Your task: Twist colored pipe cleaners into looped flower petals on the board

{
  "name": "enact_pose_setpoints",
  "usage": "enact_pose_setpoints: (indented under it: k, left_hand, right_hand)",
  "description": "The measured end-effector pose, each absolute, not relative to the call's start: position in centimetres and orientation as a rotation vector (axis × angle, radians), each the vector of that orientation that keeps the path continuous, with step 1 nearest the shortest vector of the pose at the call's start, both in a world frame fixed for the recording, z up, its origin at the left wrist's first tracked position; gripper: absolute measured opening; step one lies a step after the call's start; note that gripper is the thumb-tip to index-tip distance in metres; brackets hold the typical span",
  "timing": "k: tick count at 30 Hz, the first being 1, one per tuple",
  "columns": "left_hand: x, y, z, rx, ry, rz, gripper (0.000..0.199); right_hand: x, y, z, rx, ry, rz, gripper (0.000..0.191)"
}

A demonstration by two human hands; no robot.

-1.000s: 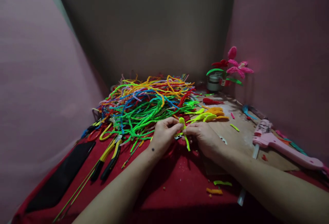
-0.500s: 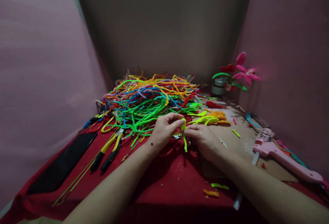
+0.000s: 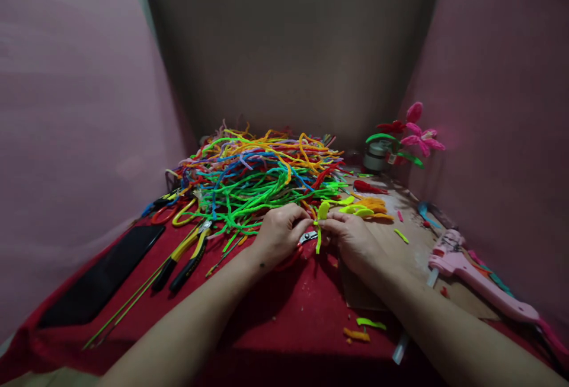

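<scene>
Between my hands is a neon-yellow pipe cleaner (image 3: 323,210), shaped into a petal-like loop at the top, with a loose tail hanging down. My left hand (image 3: 282,233) pinches at its left side, where a short end sticks out. From the right, my right hand (image 3: 353,239) grips it between thumb and fingers just below the loop. Under my left hand, red-handled scissors (image 3: 308,237) lie partly hidden on the red cloth. More yellow looped pieces (image 3: 358,210) lie beyond my right hand, beside a bundle of orange ones (image 3: 376,206).
A large heap of coloured pipe cleaners (image 3: 253,191) spreads behind my hands. Yellow-handled pliers (image 3: 191,262) and a black phone (image 3: 106,274) lie left. To the right are a cardboard sheet (image 3: 377,245), a pink glue gun (image 3: 480,283) and pink pipe-cleaner flowers (image 3: 422,138).
My left hand has shifted down from the top of the yellow loop to its side. The loop now shows more fully, and more of the scissors is visible. The view has shifted slightly.
</scene>
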State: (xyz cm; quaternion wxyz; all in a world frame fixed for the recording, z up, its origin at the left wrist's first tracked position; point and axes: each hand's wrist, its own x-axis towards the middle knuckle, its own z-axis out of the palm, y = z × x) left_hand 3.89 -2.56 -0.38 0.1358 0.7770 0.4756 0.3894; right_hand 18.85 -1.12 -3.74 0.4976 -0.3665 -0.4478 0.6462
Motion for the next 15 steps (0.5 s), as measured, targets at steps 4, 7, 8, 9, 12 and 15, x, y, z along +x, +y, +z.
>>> enact_pose_setpoints:
  k: [4, 7, 8, 9, 12, 15]
  left_hand:
    - [3.3, -2.3, -0.2, 2.143, 1.449, 1.188, 0.019]
    - [1.9, -1.7, 0.4, 1.952, 1.547, 1.075, 0.026]
    - [1.4, -1.6, 0.6, 1.954, 1.558, 0.993, 0.027]
    - [0.9, -1.6, 0.8, 2.004, 1.559, 0.887, 0.026]
    - [0.3, -2.1, 0.6, 2.308, 1.545, 0.445, 0.017]
    - [0.6, -2.9, -0.3, 2.594, 1.661, 0.134, 0.016]
  right_hand:
    - [19.0, -0.9, -3.6, -0.906, -1.035, 1.589, 0.017]
    - [19.2, -0.7, -3.5, -0.875, -0.958, 1.617, 0.017]
    - [19.3, -0.7, -3.5, -0.868, -0.942, 1.621, 0.016]
    - [19.3, -0.7, -3.4, -0.862, -0.93, 1.623, 0.016]
    - [19.3, -0.7, -3.2, -0.833, -0.9, 1.612, 0.016]
    - [19.3, -0.7, -2.9, -0.795, -0.873, 1.587, 0.016]
